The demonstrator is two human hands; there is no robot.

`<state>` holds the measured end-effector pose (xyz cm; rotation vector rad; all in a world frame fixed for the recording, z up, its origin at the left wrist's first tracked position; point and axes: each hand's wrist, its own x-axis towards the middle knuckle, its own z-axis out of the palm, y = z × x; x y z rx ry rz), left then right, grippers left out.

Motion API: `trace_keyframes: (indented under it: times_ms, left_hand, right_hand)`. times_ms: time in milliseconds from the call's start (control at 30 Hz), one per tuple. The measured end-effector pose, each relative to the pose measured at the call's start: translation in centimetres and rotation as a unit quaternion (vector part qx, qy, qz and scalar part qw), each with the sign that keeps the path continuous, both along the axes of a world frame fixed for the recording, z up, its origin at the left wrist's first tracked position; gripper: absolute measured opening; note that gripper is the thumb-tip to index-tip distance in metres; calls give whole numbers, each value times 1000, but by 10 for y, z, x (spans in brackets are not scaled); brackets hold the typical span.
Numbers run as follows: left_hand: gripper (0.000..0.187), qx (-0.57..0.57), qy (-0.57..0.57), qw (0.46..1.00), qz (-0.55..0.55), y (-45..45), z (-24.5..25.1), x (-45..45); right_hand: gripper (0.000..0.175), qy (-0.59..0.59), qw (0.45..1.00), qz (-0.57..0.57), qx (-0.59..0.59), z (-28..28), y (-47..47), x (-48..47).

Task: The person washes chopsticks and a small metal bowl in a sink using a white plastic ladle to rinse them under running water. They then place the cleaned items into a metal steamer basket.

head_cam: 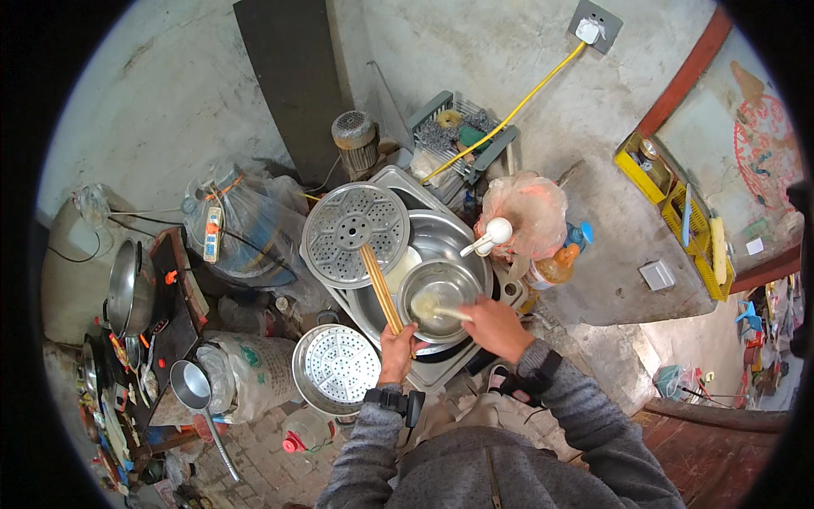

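Note:
My left hand (397, 356) grips a bundle of wooden chopsticks (381, 292) whose far ends lie over a perforated metal steamer plate (331, 254). In my right hand (496, 327) is the handle of a pale brush or scrubber (426, 306), its round head inside a metal bowl (461, 280). That bowl sits within a larger metal basin (445, 223) in the stainless sink (427, 380). Part of a whitish round thing (407, 264) shows between plate and bowl. A white faucet or spout (498, 231) reaches over the basin's right side.
A pot with a perforated insert (340, 359) stands left of my left hand. A plastic jug (305, 429) and a long-handled saucepan (191, 385) are lower left. Bottles (550, 270) stand right of the sink; a rack with scourers (461, 130) is behind it, crossed by a yellow cable (509, 118).

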<state>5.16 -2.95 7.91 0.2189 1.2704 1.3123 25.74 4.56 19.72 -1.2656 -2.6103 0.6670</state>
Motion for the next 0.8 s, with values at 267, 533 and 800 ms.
trace_keyframes:
  times_ms: [267, 533, 800]
  left_hand:
    - [9, 13, -46, 998, -30, 0, -4, 6]
    - [7, 21, -81, 996, -26, 3, -1, 11]
    - [13, 21, -85, 996, -30, 5, -1, 10]
  right_hand:
    - [15, 28, 999, 24, -35, 5, -5, 2]
    - [24, 83, 993, -87, -23, -5, -18, 3]
    - [27, 32, 996, -72, -31, -16, -34, -1]
